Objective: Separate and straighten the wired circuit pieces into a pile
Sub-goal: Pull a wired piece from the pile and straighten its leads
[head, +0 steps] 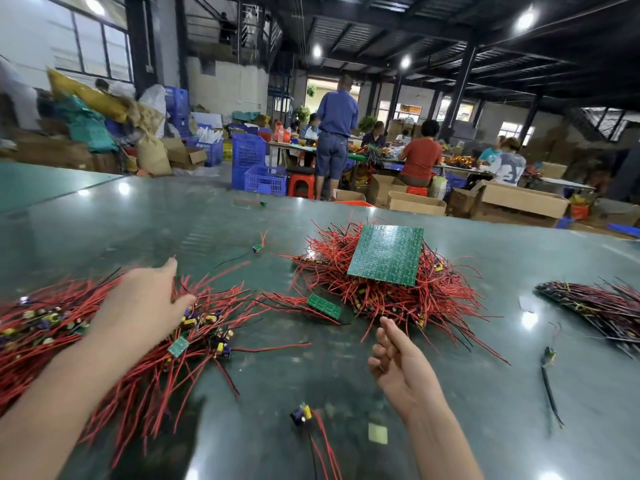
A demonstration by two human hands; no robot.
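A straightened pile of red-wired circuit pieces [114, 344] spreads across the near left of the table. My left hand [145, 299] lies palm down on this pile with fingers extended. A tangled heap of red-wired pieces [398, 292] sits in the middle, with a large green circuit panel [388, 254] resting on top and a small green board strip [323, 305] at its left edge. My right hand [401, 362] hovers in front of the heap, fingers loosely curled, holding nothing.
The dark green glossy table [277, 375] carries loose single pieces [303, 414] near me and another [258, 247] further back. A darker wired bundle [599, 306] lies at the right. Beyond the table's far edge, people work among blue crates and cardboard boxes.
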